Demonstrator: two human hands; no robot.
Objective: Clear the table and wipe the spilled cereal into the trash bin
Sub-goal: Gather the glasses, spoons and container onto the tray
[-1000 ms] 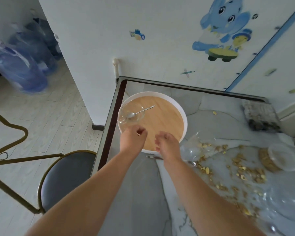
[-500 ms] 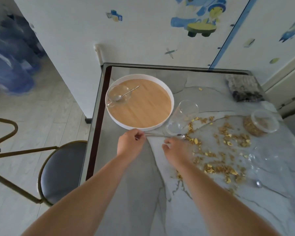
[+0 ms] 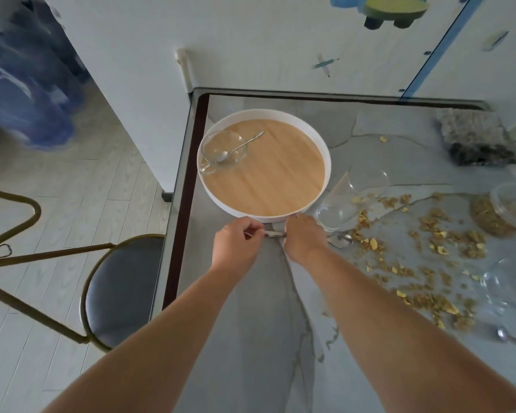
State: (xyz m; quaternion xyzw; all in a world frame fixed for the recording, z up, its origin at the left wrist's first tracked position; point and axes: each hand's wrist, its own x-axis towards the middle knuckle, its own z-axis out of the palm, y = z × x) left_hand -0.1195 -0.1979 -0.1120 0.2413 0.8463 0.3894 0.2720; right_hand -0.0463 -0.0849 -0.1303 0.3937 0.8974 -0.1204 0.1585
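Observation:
A metal spoon (image 3: 340, 240) lies on the marble table (image 3: 251, 323) just in front of the round white tray (image 3: 326, 162) with a wooden floor. My left hand (image 3: 239, 244) pinches the end of its handle. My right hand (image 3: 304, 236) is curled over the middle of the handle, hiding it; the spoon's bowl sticks out to the right. On the tray's left side stands a glass cup (image 3: 225, 150) with another spoon in it. Spilled cereal (image 3: 429, 242) is strewn across the table's right half.
A glass (image 3: 350, 198) lies tipped beside the tray. A tipped jar of cereal (image 3: 501, 213), a glass bowl (image 3: 513, 284), a third spoon (image 3: 502, 333) and a grey cloth (image 3: 474, 141) are at the right. A stool (image 3: 122, 287) stands left of the table edge.
Both hands drew back from the tray to the spoon in front of it. The left hand took the handle's end, then the right hand closed over the handle.

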